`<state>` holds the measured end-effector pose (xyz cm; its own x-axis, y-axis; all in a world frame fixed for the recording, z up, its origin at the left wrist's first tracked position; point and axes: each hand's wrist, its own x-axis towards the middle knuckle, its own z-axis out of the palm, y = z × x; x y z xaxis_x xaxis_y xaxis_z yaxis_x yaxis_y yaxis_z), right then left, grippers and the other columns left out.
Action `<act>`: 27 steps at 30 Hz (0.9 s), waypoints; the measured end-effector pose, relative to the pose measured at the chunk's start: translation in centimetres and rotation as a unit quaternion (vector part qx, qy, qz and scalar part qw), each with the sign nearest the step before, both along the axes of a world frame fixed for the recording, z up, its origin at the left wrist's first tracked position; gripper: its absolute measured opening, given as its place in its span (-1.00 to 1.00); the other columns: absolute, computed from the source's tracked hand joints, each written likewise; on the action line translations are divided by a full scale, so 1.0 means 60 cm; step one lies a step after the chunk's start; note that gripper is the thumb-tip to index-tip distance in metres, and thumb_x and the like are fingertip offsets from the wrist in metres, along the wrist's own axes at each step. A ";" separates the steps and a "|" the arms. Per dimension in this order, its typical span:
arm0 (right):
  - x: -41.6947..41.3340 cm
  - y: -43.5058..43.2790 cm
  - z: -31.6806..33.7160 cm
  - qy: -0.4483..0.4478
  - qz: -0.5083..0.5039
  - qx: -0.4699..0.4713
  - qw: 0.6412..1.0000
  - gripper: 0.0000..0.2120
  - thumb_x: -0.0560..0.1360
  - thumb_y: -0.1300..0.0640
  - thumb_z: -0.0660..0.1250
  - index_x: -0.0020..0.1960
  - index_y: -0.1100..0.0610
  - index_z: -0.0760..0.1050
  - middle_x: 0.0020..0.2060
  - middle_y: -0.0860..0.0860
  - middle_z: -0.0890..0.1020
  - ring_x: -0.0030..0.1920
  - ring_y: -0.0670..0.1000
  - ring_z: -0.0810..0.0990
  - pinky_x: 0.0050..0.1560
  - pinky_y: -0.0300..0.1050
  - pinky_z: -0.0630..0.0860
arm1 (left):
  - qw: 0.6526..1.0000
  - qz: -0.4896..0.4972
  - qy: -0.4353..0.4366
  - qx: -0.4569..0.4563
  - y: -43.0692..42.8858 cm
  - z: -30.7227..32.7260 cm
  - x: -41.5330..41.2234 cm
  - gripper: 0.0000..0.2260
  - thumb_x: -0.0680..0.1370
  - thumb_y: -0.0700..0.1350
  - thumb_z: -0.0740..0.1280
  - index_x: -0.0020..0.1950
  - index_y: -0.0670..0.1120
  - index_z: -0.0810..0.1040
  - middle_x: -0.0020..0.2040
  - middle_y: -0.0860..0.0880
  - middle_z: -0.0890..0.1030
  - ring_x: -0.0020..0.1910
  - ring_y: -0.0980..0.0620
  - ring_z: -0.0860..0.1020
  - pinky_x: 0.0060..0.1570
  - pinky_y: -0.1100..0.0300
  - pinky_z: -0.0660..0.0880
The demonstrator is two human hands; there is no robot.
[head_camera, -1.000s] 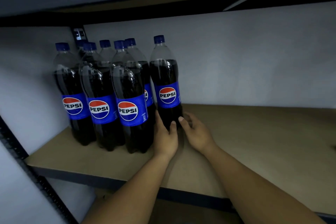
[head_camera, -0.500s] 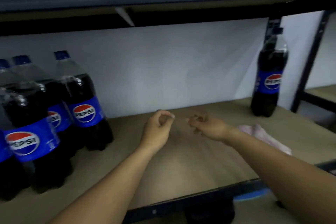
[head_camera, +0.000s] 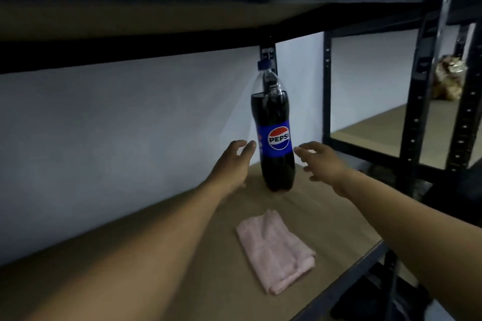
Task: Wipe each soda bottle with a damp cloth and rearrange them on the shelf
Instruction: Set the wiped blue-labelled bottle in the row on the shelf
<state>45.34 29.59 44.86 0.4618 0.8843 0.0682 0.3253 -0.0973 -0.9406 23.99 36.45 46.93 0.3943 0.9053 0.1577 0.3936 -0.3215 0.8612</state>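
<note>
Bottle (head_camera: pixel 275 135) stands upright, cap up, between 2 open hands, label forward.

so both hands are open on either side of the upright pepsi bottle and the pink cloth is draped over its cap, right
Not quite. The head view shows the pink cloth lying folded on the shelf in front of the Pepsi bottle, not over its cap. The rest holds: left hand and right hand are open either side.

One dark cola bottle, clear plastic with blue cap and blue Pepsi label (head_camera: pixel 276 138), upright near shelf's back edge. One pink folded cloth (head_camera: pixel 275 250) near front edge. Two bare hands: left (head_camera: pixel 232 164), right (head_camera: pixel 322 161). One tan board shelf (head_camera: pixel 182 268) carrying them.
</note>
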 end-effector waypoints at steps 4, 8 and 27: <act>0.027 0.035 -0.001 0.022 0.028 0.017 0.999 -0.51 0.69 -0.17 0.27 0.57 -0.08 0.33 0.36 0.01 0.55 0.27 0.05 0.55 0.32 0.11 0.54 | 1.000 -0.012 -0.016 -0.015 0.047 0.010 0.071 -0.35 0.66 0.34 0.16 0.68 0.21 0.01 0.62 -0.02 0.33 0.46 -0.16 0.47 0.39 -0.19 0.47; 0.020 0.064 0.005 0.061 0.099 0.054 0.992 -0.48 0.74 -0.07 0.20 0.66 -0.11 0.15 0.30 -0.06 0.53 0.14 -0.11 0.54 0.11 -0.14 0.50 | 0.996 -0.072 -0.050 -0.016 0.067 0.017 0.115 -0.35 0.68 0.23 0.21 0.68 0.22 -0.04 0.61 0.00 0.34 0.51 -0.11 0.42 0.23 -0.06 0.52; -0.237 0.007 -0.022 0.021 0.180 0.067 0.981 -0.57 0.72 0.03 0.28 0.55 -0.10 0.27 0.22 0.03 0.62 -0.04 -0.21 0.65 -0.30 -0.45 0.52 | 0.998 -0.015 -0.067 0.017 0.000 -0.020 -0.164 -0.33 0.66 0.21 0.28 0.67 0.27 -0.01 0.55 -0.04 0.44 0.43 -0.02 0.49 0.32 -0.01 0.54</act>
<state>31.10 30.03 43.53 0.1256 0.9751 0.1827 0.2761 0.1425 -0.9505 14.17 36.43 45.70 0.3941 0.8868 0.2413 0.2659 -0.3613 0.8937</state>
